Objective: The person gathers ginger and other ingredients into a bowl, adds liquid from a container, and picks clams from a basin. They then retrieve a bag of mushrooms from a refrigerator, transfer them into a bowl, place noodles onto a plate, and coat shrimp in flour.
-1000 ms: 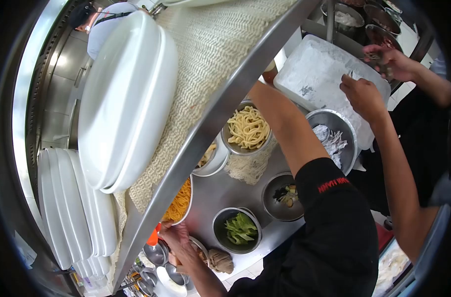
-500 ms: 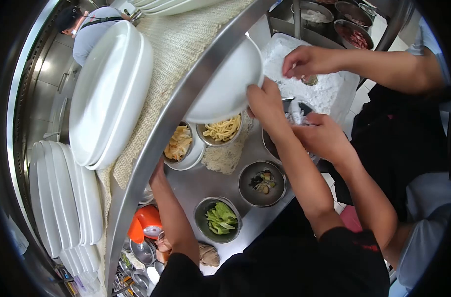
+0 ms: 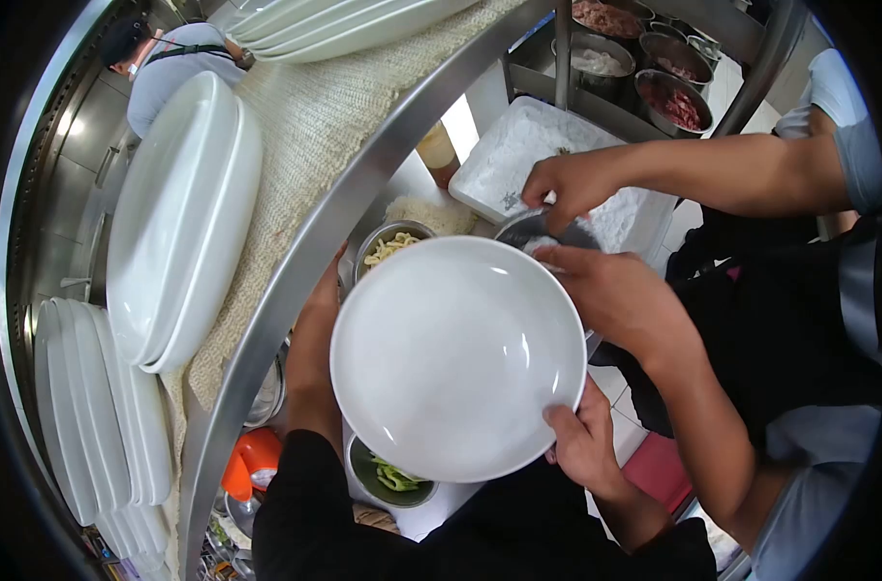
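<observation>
My right hand [image 3: 584, 436] grips the lower right rim of a round white plate [image 3: 455, 358], thumb on its upper face. The plate faces up in the middle of the view and holds nothing. My left hand [image 3: 332, 276] is mostly hidden behind the metal shelf edge, near a bowl of noodle-like strips [image 3: 390, 244], so its fingers do not show. Below the plate, a bowl of green vegetable pieces [image 3: 397, 476] is partly covered.
A co-worker's hands [image 3: 596, 232] work over a metal bowl beside a tray of white powder [image 3: 499, 155]. The shelf edge [image 3: 310, 228] slants across the left, with stacked oval plates [image 3: 174, 218]. Meat bowls [image 3: 675, 102] stand top right.
The plate has come out from under the shelf toward me and now lies flat in view, covering several bowls. My right hand has moved down with it. The co-worker's hands have shifted.
</observation>
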